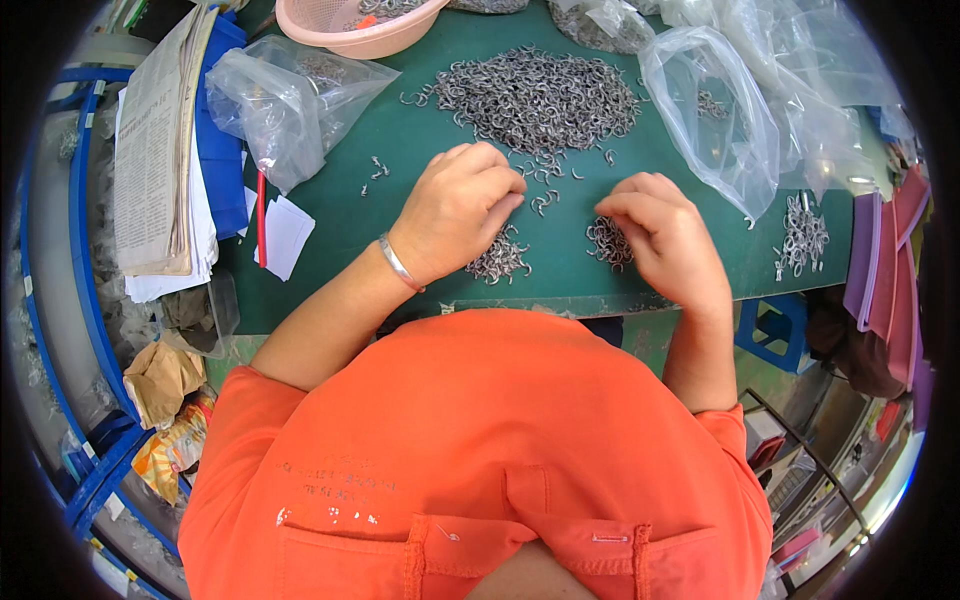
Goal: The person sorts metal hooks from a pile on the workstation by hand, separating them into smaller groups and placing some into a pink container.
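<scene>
A large heap of small curved grey metal pieces [540, 100] lies on the green table in front of me. Nearer to me are two smaller piles of the same pieces, a left pile [500, 260] and a right pile [607, 243]. My left hand [455, 205], with a metal bangle on its wrist, is above the left pile, thumb and fingers pinched together. Beside the right pile is my right hand [655, 225], its fingers curled inward over the edge. Whatever either hand pinches is hidden by the fingers. A few loose pieces [544, 202] lie between the hands.
A pink plastic basket [365, 40] stands at the far left, near a clear plastic bag [270, 105]. Stacked newspapers [155, 160] and a red pen [262, 220] are at left. Another open bag [715, 120] and silvery pieces [802, 235] lie at right.
</scene>
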A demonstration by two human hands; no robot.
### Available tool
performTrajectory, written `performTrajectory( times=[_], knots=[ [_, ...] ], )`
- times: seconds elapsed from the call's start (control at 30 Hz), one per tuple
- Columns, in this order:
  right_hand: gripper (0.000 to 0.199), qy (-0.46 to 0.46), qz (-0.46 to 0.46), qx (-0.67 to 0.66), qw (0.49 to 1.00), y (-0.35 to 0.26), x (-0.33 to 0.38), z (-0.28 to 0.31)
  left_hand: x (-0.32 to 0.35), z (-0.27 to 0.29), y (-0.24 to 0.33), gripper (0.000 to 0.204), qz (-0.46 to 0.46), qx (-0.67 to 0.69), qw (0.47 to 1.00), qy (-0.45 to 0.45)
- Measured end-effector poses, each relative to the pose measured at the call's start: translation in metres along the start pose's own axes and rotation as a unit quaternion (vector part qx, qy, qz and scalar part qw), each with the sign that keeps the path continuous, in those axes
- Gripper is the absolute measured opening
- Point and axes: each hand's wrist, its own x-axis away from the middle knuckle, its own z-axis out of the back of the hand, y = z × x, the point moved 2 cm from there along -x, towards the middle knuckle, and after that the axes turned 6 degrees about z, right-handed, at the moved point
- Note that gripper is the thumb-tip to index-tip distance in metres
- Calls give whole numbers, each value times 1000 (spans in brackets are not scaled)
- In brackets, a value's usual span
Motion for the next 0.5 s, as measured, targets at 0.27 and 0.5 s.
performTrajectory(
  times=[0.27,0.5],
  knots=[
    [9,64,84,51,993,-5,-20,-52,1,-12,5,23,3,-39,998,-42],
    [8,94,70,-14,993,-4,-18,-40,-1,-13,7,23,11,-39,998,-37]
  ],
)
